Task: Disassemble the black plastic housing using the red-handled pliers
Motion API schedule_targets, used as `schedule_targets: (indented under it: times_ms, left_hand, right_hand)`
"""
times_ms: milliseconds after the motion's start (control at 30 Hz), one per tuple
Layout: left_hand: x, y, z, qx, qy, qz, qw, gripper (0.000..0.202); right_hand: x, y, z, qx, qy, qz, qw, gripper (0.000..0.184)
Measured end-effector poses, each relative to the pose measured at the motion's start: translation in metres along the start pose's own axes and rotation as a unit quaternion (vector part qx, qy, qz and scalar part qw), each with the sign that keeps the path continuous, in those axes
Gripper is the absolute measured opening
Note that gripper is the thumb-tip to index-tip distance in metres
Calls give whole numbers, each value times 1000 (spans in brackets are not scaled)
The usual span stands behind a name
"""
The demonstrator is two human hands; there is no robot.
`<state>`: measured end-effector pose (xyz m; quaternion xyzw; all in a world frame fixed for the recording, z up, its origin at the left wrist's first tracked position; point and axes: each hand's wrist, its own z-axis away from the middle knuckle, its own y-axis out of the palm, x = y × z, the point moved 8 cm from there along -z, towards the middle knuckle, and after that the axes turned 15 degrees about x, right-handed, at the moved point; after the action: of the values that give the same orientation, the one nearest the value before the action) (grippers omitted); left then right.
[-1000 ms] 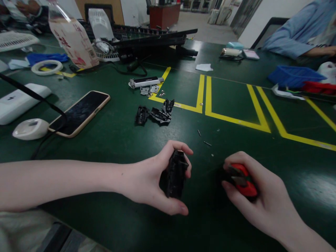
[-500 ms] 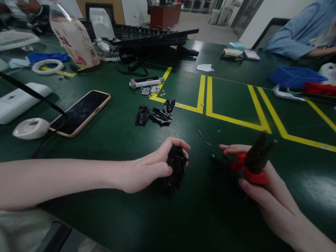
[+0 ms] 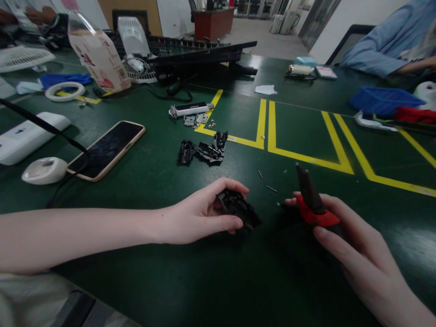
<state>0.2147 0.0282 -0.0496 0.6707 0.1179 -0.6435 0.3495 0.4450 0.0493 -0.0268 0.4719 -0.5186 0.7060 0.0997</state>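
A black plastic part [image 3: 240, 209] with a ribbed, uneven inside is gripped by my left hand [image 3: 204, 215], thumb on its near face and fingers behind. To the right, my right hand [image 3: 350, 240] is closed around red-handled pliers [image 3: 311, 195], whose dark jaws point up and away from me. The pliers and the black part are apart. Two thin metal pins [image 3: 271, 188] lie on the table beyond my hands. Farther off are broken black plastic pieces [image 3: 209, 152], resting close together.
Small metal plates [image 3: 195, 119] and a white-and-black piece [image 3: 190, 109] lie near yellow tape lines. At left are a phone [image 3: 107, 150], a white shell [image 3: 44, 170] and a drink bottle [image 3: 98, 54]. A blue tray [image 3: 384, 101] stands at right, near a person in a blue sleeve [image 3: 381, 41].
My left hand has turned the black part, so it now tilts toward the right. The pliers in my right hand have swung leftward, and their jaws look closer together.
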Motion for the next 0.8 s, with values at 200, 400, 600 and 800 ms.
schedule_targets:
  times_ms: [200,400,600,800]
  left_hand:
    - [1,-5,0,-9,-3,-20,1000,51]
    - [-8,-11,3,-38,30,-32,998,54]
    - [-18,-20,8,-90,84,-87,989,41]
    - [-29,-24,17,-141,155,-130,969,57]
  right_hand:
    - [25,-6,-3,-78,-64,159,982,26]
    - [27,8,0,-49,-99,243,964,38]
    - [35,11,3,-64,-118,233,963,36]
    - [37,13,-1,-72,-112,219,967,38]
